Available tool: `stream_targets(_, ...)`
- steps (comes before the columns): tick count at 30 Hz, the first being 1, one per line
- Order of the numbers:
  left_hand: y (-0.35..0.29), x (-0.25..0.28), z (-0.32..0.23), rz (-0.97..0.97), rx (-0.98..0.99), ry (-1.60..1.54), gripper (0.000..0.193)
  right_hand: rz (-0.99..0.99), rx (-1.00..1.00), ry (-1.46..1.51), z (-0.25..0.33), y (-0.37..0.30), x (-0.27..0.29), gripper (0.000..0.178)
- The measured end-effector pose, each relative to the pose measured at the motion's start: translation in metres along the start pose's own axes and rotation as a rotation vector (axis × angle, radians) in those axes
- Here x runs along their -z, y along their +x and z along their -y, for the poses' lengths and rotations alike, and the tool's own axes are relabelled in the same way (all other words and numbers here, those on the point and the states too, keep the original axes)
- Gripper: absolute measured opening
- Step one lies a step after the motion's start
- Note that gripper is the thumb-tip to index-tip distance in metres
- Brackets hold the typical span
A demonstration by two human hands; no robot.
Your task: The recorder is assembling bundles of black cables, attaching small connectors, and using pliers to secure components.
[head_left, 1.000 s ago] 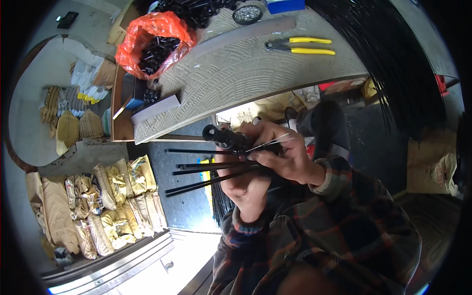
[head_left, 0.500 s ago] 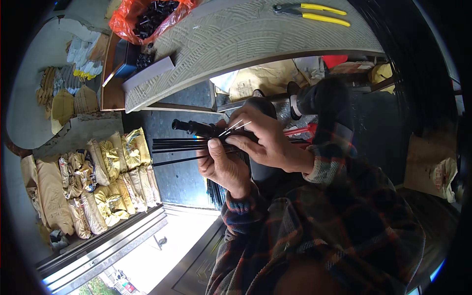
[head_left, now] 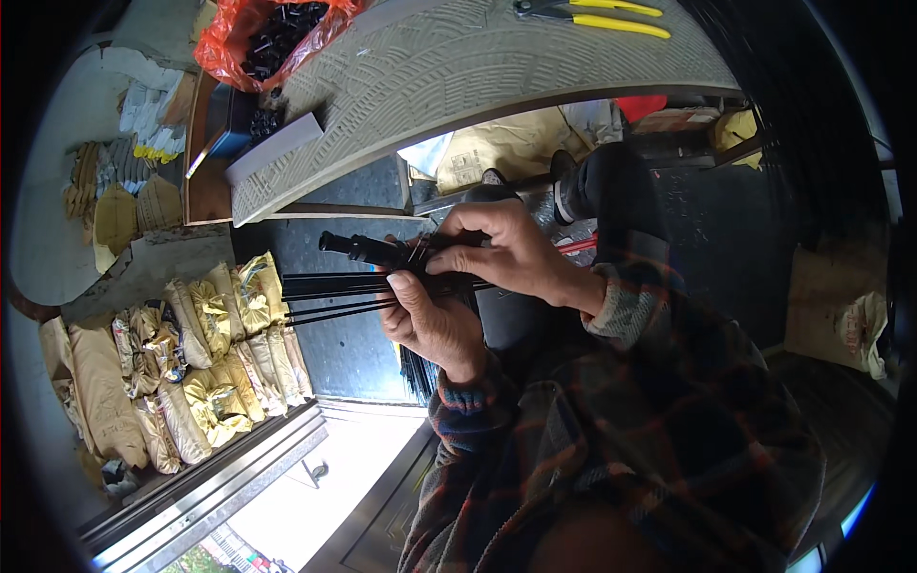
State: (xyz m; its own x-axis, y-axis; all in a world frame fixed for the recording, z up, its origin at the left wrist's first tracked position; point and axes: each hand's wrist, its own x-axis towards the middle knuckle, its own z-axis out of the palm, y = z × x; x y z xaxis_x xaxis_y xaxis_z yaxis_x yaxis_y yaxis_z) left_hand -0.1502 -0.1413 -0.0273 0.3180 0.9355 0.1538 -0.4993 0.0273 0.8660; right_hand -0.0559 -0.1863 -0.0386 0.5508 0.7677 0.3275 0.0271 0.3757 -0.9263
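In front of my lap, my left hand point(head_left: 430, 320) is closed around a bundle of thin black rods point(head_left: 330, 286), whose ends fan out to the left past the thumb. A black ribbed tubular piece point(head_left: 361, 248) sticks out just above the rods, at the same hand's fingers. My right hand point(head_left: 511, 253) meets the bundle from the right, thumb and forefinger pinched together. At its fingertips a few thin silvery wires point(head_left: 417, 250) show beside the tubular piece. How these parts join is hidden by the fingers.
A patterned table point(head_left: 411, 105) stands ahead, bearing yellow-handled pliers point(head_left: 621, 21) and an orange-red bag point(head_left: 222, 53) of small black parts. Wrapped brown packets point(head_left: 196, 382) lie at the left. Long black strands point(head_left: 793, 115) hang at the right.
My right hand has shifted slightly left, closer over the tubular piece. The silvery wires, which pointed up and right across its fingers, now stand steeper at the fingertips. The rod ends have spread a little.
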Motion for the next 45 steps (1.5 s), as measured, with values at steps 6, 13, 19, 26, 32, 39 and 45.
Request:
stream_targets(6,-0.007,-0.011,0.001,0.018,-0.056,0.169,0.050,0.133,-0.176,0.135,-0.005,0.005,0.004,0.018)
stream_targets(13,-0.002,-0.010,-0.001,0.018,0.010,0.226,0.046,-0.030,-0.170,0.218,-0.003,-0.007,-0.009,0.033)
stream_targets(19,0.011,0.016,-0.006,0.128,0.145,-0.040,0.043,0.016,0.067,0.097,-0.010,-0.011,-0.010,0.022)
stream_targets(26,0.007,0.016,-0.006,0.159,0.074,0.012,0.041,-0.053,0.087,-0.100,-0.003,-0.012,-0.011,0.018)
stream_targets(32,0.002,0.012,-0.001,0.110,-0.015,0.106,0.047,0.061,-0.118,0.157,0.000,-0.005,-0.003,0.015)
stream_targets(39,0.000,0.011,0.001,0.136,-0.024,0.093,0.047,0.028,-0.177,0.251,0.000,-0.017,-0.011,0.017)
stream_targets(45,-0.005,0.011,0.001,0.206,-0.012,-0.005,0.044,-0.035,0.088,0.076,-0.005,-0.021,-0.014,0.016)
